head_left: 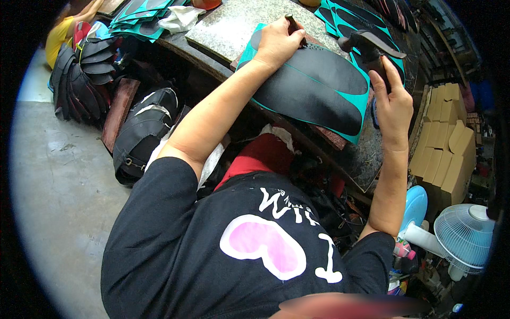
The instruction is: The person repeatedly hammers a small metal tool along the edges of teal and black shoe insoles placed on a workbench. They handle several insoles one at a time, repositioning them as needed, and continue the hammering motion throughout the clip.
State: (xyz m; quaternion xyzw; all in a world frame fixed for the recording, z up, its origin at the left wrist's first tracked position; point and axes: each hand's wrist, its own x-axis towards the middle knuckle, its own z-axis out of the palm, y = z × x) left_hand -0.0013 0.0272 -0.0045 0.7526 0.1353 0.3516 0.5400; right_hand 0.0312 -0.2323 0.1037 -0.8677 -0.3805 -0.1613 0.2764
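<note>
On the workbench lies a teal sheet (pixel 348 101) printed with large black sole-shaped areas, with a reddish board partly showing beneath it. My left hand (pixel 277 43) is closed around a short dark tool, probably a punch (pixel 291 23), held upright on the sheet's far part. Rows of small dots or holes mark the black area beside its tip, though my fingers hide the tip itself. My right hand (pixel 393 106) grips the dark handle of a hammer (pixel 366 43). Its head is raised over the right side of the sheet, apart from the punch.
A speckled stone slab (pixel 234 29) lies behind the sheet. More teal sheets (pixel 141 18) are piled at the far left, others at the far right. Black bundled pieces (pixel 85 80) hang left. Cartons (pixel 446 138) and a fan (pixel 465 236) stand right. Someone in yellow (pixel 58 40) is far left.
</note>
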